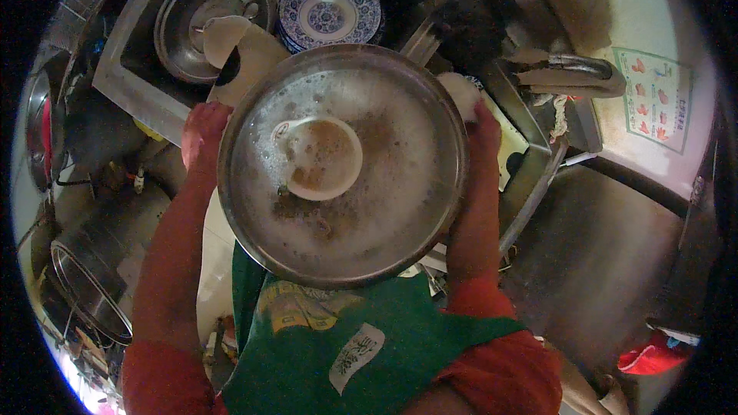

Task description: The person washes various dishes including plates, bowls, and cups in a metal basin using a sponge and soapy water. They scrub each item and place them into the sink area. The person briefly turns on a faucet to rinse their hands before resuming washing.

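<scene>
A large round stainless-steel basin fills the middle of the head view, in front of the green apron. Cloudy, foamy water with brown bits lies in it, around a white bowl at the left of its centre. My left hand grips the basin's left side, its fingertips partly hidden. At the right side, my right hand holds the basin, with most fingers hidden behind the rim. A pale rounded thing, not clear enough to name, shows beside those fingers.
Beyond the basin, a metal sink holds a steel bowl with pale dishes and a stack of blue-patterned plates. A metal faucet juts in at right. Lower right are a metal surface and a red item.
</scene>
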The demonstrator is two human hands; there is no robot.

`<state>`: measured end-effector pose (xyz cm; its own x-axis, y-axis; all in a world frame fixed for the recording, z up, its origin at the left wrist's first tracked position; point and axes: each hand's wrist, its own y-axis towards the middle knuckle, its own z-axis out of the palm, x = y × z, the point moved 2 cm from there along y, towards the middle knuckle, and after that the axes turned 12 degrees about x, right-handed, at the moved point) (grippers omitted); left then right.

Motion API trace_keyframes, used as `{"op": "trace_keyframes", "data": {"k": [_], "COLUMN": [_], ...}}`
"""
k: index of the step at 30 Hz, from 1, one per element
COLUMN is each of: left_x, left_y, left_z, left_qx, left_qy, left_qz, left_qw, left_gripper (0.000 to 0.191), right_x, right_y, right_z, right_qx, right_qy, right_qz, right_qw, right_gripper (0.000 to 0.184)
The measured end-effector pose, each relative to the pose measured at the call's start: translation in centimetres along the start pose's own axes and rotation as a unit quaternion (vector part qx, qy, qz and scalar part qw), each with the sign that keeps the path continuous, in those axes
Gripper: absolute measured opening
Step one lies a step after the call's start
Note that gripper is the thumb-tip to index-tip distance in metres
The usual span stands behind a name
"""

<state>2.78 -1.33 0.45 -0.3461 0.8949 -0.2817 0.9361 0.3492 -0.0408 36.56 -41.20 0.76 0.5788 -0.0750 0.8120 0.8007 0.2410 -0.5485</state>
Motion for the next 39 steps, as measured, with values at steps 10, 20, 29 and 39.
{"op": "trace_keyframes", "data": {"k": [10,20,29,39], "left_x": [-0.7,1.3,0.4,-1.2], "left_y": [0.1,0.0,0.1,0.7], "left_z": [-1.0,1.5,0.3,-1.4], "left_qx": [0.020,-0.049,-0.009,-0.044], "left_qy": [0.014,-0.044,-0.155,-0.083], "left_qz": [0.026,0.031,-0.057,0.026], "left_qw": [0.999,0.997,0.986,0.995], "left_gripper": [0.020,0.021,0.020,0.017], "right_x": [8.4,2.4,-1.6,-10.3], "right_y": [-16.6,-17.4,4.5,17.6], "right_z": [4.9,16.7,2.8,1.2], "right_qx": [0.319,0.419,0.059,0.151], "right_qy": [-0.212,-0.622,-0.703,-0.859], "right_qz": [-0.213,-0.430,-0.212,-0.148], "right_qw": [0.899,0.502,0.676,0.467], "right_gripper": [0.043,0.032,0.025,0.027]}}
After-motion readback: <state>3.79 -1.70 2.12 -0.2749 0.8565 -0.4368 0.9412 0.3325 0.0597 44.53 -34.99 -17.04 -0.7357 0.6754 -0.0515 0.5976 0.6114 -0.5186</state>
